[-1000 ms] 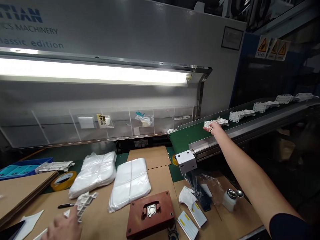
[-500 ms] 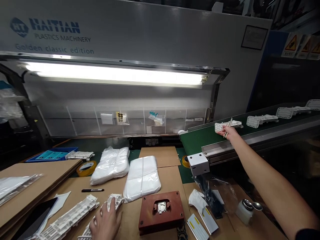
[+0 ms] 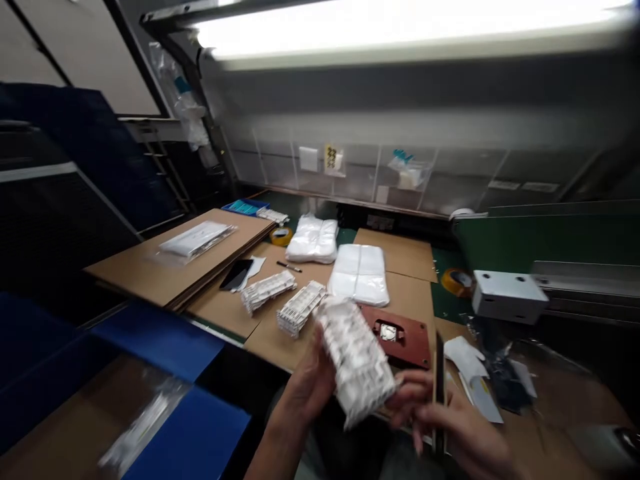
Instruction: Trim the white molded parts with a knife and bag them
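Observation:
A white ribbed plastic moulding (image 3: 354, 357), slightly blurred, is held up tilted in front of me. My left hand (image 3: 309, 381) grips it along its left side. At its lower right end are the fingers of my right hand (image 3: 450, 417), close to or touching it; the blur hides which. That hand also holds a slim, long tool (image 3: 439, 393), dark with a pale edge, standing upright between the fingers; its exact kind is unclear. Two similar white mouldings, a left one (image 3: 269, 291) and a right one (image 3: 301, 308), lie on the cardboard beyond.
Behind the held part sits a red-brown block fixture (image 3: 407, 337). Bagged white stacks (image 3: 357, 273), a black pen (image 3: 289, 267) and tape rolls (image 3: 457, 283) lie around the bench. The green conveyor (image 3: 550, 237) ends at right. Below left stands a blue-flapped box (image 3: 187, 433).
My view has swung left and down. My right hand has come back from the conveyor, and a moulding is now in my left hand before me. Two mouldings remain on the cardboard.

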The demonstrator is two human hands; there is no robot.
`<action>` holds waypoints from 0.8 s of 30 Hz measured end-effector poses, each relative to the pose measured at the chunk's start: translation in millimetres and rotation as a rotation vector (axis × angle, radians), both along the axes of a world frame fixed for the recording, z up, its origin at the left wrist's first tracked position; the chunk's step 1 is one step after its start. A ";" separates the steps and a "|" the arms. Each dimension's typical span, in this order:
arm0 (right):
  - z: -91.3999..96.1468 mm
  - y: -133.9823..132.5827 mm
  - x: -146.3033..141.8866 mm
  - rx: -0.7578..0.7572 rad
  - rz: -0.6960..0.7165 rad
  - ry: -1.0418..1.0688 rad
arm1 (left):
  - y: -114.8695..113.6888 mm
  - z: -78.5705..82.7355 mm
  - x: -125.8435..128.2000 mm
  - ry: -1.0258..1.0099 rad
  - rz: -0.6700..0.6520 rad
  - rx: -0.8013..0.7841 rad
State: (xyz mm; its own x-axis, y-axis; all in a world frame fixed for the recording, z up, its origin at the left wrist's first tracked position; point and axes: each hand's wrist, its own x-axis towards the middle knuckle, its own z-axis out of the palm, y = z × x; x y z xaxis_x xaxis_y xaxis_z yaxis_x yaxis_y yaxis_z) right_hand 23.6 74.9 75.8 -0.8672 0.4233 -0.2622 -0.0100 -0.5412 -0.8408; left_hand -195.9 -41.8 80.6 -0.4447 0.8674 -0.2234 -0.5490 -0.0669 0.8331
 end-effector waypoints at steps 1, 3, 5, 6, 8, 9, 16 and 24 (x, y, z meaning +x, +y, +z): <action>-20.6 -18.7 -1.2 -0.003 0.072 -0.032 | -15.2 -4.2 3.0 -0.040 -0.003 -0.021; -51.1 -44.6 -0.2 0.010 0.088 -0.129 | -49.3 -11.0 12.4 -0.101 0.001 -0.049; -64.8 -59.4 2.1 0.049 -0.037 -0.210 | -81.4 -13.9 25.6 -0.107 -0.048 -0.029; -65.7 -64.6 2.8 0.063 -0.109 -0.219 | -94.5 -13.8 32.4 -0.076 -0.102 0.001; -58.7 -73.8 2.6 0.063 -0.171 -0.158 | -112.6 -11.7 44.4 0.027 -0.228 0.095; -52.5 -78.1 1.7 0.047 -0.156 -0.101 | -117.8 -10.3 49.1 0.081 -0.287 0.142; -17.7 -91.1 1.8 0.083 0.028 0.073 | -125.4 -11.6 64.0 0.239 -0.347 0.163; -32.6 -98.6 17.0 0.030 -0.006 0.069 | -124.0 -10.7 72.3 0.375 -0.343 0.155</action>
State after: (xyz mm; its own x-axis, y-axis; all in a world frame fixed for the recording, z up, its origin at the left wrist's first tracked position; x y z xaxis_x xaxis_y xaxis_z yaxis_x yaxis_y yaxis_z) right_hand 40.6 -23.7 43.2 -0.8801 0.4355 -0.1891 -0.0717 -0.5155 -0.8539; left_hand -123.6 -165.8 69.9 -0.1546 0.9872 0.0387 -0.2267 -0.0736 0.9712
